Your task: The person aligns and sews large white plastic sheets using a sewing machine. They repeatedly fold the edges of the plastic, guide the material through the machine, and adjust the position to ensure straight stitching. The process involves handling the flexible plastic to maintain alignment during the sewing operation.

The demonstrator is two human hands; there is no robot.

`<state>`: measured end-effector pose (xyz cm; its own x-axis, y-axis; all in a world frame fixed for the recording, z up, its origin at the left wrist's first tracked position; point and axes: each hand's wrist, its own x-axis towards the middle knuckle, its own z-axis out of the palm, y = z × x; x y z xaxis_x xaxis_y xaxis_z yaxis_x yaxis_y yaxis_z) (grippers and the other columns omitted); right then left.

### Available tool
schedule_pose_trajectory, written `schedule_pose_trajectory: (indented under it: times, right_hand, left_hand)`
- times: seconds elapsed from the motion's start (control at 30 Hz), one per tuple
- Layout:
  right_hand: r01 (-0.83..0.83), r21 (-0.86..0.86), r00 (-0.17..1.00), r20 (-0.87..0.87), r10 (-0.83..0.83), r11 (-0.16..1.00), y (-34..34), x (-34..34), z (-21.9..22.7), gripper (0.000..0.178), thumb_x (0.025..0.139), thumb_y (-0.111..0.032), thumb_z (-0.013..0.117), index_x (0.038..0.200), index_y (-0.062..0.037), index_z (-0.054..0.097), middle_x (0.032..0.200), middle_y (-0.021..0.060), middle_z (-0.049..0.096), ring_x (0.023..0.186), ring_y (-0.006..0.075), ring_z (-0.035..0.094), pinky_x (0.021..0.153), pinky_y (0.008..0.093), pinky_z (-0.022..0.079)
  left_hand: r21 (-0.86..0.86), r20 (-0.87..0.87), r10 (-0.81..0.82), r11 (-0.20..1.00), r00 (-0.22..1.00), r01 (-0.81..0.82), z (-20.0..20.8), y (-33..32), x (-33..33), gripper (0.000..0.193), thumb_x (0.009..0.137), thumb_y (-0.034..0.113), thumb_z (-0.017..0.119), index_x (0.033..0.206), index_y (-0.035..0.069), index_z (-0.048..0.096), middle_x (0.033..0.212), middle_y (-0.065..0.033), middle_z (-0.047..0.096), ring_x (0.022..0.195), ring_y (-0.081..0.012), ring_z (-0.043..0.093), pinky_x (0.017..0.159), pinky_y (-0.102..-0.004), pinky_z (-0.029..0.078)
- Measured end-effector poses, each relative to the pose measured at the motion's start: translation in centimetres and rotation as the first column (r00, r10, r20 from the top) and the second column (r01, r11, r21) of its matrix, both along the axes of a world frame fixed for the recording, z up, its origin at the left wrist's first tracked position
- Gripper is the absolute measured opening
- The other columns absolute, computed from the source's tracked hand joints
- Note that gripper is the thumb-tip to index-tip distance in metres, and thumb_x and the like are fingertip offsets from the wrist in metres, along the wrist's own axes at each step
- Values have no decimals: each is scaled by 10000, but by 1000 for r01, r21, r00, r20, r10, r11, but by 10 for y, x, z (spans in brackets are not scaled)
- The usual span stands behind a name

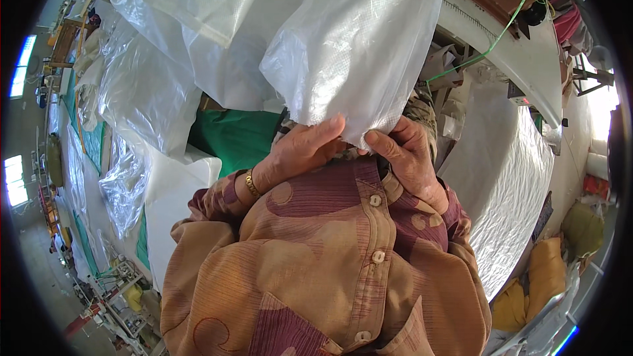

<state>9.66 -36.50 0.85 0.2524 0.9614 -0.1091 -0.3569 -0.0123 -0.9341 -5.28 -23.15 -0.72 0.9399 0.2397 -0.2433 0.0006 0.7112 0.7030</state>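
A translucent white woven plastic sheet point(359, 46) hangs down in front of me, its lower edge close to my shirt. At the edge's right corner, my right hand point(415, 158) pinches the bunched material between thumb and curled fingers. My left hand point(306, 148) is at the same edge, a little to the left. Its thumb lies against the sheet and its fingers bend beneath, partly hidden. More white plastic sheeting point(191, 6) spreads behind and to the left. Green cloth point(234, 135) shows below it, beside my left wrist.
On the right stands a white-edged machine table point(508, 46) with a green cord point(491, 46) trailing over it. White sheeting point(501, 184) drapes below. Yellow bundles point(544, 267) lie at the lower right. Crumpled clear plastic point(125, 184) covers the left side.
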Motion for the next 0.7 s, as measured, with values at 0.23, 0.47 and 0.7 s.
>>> schedule_pose_trajectory:
  times: [0.23, 0.47, 0.7]
  right_hand:
    - [23, -116, 993, 116, -9, 993, -3, -3, 1, 241, 999, -180, 604, 1082, 41, 654, 912, 61, 676, 820, 123, 628, 759, 273, 516]
    - [73, -171, 921, 389, -1, 983, -5, -7, 6, 225, 998, -187, 585, 990, 24, 661, 816, 95, 672, 773, 168, 655, 703, 313, 513]
    - [160, -49, 674, 735, -73, 986, -9, -11, 1, 180, 943, -168, 620, 901, 5, 642, 743, 154, 623, 679, 339, 613, 631, 409, 477]
  left_hand:
    - [-180, -275, 147, 963, 950, -201, 17, -16, 30, 528, 892, 417, 729, 1182, 11, 553, 957, -59, 598, 784, -122, 580, 609, -271, 451]
    - [-108, -315, 240, 952, 918, -286, 13, -21, 36, 400, 880, 270, 770, 1095, -13, 586, 859, -64, 613, 667, -128, 579, 517, -253, 441]
    - [-42, -315, 286, 948, 905, -314, 11, -22, 36, 392, 858, 190, 794, 1127, -20, 600, 946, -66, 646, 733, -120, 613, 580, -261, 507]
